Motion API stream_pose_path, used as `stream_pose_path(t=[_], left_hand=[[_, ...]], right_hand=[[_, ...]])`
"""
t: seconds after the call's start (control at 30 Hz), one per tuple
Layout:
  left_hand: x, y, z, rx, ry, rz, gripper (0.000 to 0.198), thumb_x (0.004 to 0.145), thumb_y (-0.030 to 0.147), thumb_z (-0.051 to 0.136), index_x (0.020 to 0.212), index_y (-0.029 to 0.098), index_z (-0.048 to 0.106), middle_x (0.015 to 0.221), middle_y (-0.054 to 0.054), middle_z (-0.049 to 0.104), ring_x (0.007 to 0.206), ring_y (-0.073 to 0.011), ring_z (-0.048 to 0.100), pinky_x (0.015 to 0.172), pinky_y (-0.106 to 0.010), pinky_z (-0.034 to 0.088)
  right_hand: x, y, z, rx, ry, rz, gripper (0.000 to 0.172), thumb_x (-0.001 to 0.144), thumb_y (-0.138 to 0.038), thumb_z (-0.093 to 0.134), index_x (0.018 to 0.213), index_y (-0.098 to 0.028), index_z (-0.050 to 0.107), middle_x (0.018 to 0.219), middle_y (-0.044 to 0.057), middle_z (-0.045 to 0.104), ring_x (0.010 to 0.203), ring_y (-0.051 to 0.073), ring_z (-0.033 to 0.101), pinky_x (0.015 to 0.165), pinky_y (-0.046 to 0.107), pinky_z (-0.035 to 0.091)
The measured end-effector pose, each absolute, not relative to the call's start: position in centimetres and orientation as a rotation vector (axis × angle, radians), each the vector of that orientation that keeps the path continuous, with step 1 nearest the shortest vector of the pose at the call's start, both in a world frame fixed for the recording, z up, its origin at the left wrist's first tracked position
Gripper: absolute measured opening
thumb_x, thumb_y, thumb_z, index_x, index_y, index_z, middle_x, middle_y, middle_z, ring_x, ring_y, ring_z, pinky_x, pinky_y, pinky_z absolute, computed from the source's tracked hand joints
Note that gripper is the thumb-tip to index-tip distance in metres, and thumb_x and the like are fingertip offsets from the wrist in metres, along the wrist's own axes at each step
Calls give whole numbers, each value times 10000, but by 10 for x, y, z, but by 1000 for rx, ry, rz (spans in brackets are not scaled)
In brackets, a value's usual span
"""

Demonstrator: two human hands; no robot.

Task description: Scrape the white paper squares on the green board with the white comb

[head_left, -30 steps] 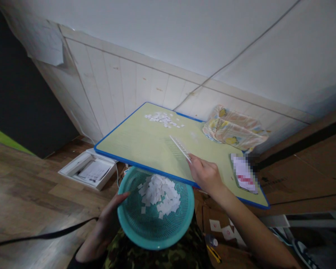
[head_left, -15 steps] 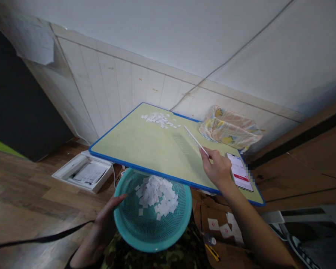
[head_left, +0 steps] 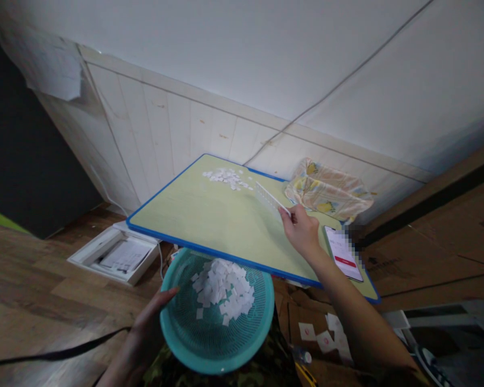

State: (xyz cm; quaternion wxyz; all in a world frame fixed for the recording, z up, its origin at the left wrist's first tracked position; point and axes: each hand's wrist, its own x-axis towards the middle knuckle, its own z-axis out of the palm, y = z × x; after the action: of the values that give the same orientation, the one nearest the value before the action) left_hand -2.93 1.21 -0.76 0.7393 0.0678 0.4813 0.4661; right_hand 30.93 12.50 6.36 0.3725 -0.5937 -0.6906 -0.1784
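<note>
My left hand (head_left: 155, 312) grips the left rim of a teal plastic basket (head_left: 220, 361), its thumb over the edge and its other fingers hidden below. Small white paper squares (head_left: 226, 287) lie heaped inside the basket, which sits at my lap under the table's front edge. Above the table, my right hand (head_left: 300, 228) is closed on the near end of a thin white strip with a row of small holes or notches (head_left: 270, 199). The strip's far end points toward a scattered pile of small white pieces (head_left: 228, 178) on the tabletop.
The pale green table (head_left: 201, 215) has a blue edge. A cloth-lined basket (head_left: 328, 188) and a phone (head_left: 342, 255) are on its right side. An open white box (head_left: 113, 255) lies on the floor at left. White cards (head_left: 326, 339) and a yellow cutter (head_left: 306, 374) lie low at right.
My right hand has moved slightly left with the strip, turning more of its flat face into view. My left hand still holds the basket; the whole view has shifted a little.
</note>
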Motion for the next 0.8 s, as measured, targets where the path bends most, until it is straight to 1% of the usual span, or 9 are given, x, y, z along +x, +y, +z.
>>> stream_pose_path(t=[0.07, 0.2, 0.4, 0.53, 0.6, 0.7, 0.8], left_hand=[[-30, 12, -7, 136, 1056, 1001, 440, 740, 220, 726, 1177, 175, 720, 914, -73, 818, 1051, -360, 686, 951, -420, 538], [-30, 15, -8, 85, 1053, 977, 528, 741, 234, 725, 1262, 176, 663, 975, -79, 809, 1077, -369, 669, 940, -434, 549], [-31, 17, -8, 87, 1068, 958, 652, 740, 214, 719, 1372, 215, 564, 1056, -79, 790, 1055, -376, 676, 905, -454, 569], [-31, 17, -3, 97, 1056, 969, 694, 740, 202, 718, 1407, 214, 525, 1070, -73, 787, 1053, -368, 678, 898, -438, 574], [-30, 16, -2, 89, 1049, 977, 687, 743, 206, 716, 1404, 206, 530, 1067, -73, 788, 1063, -366, 675, 902, -430, 572], [-30, 16, -2, 81, 1046, 992, 639, 736, 230, 722, 1360, 220, 582, 1005, -58, 805, 1081, -366, 667, 916, -427, 564], [-31, 16, -4, 85, 1051, 1014, 584, 720, 224, 734, 1296, 228, 642, 905, -45, 821, 1089, -368, 664, 934, -428, 554]], right_hand=[[316, 147, 76, -1547, -1671, -388, 270, 905, -441, 506, 758, -216, 492, 614, 5, 613, 528, 146, 565, 529, 255, 367], [325, 187, 97, -1577, -1610, -296, 228, 873, -415, 527, 769, -226, 453, 586, -30, 537, 522, 142, 498, 534, 261, 312], [327, 209, 106, -1604, -1725, -260, 186, 858, -357, 541, 771, -233, 433, 563, -43, 482, 536, 149, 468, 553, 269, 281], [328, 201, 112, -1623, -1757, -254, 188, 861, -364, 542, 777, -231, 438, 558, -38, 502, 527, 150, 465, 545, 274, 277], [329, 194, 118, -1620, -1770, -245, 195, 854, -371, 555, 775, -227, 449, 565, -31, 527, 534, 150, 481, 544, 275, 283], [331, 187, 128, -1603, -1795, -219, 210, 826, -375, 597, 762, -223, 467, 580, -24, 572, 537, 151, 506, 536, 272, 296], [333, 183, 137, -1600, -1775, -180, 235, 806, -392, 628, 753, -226, 470, 566, -31, 597, 497, 147, 502, 517, 270, 307]])
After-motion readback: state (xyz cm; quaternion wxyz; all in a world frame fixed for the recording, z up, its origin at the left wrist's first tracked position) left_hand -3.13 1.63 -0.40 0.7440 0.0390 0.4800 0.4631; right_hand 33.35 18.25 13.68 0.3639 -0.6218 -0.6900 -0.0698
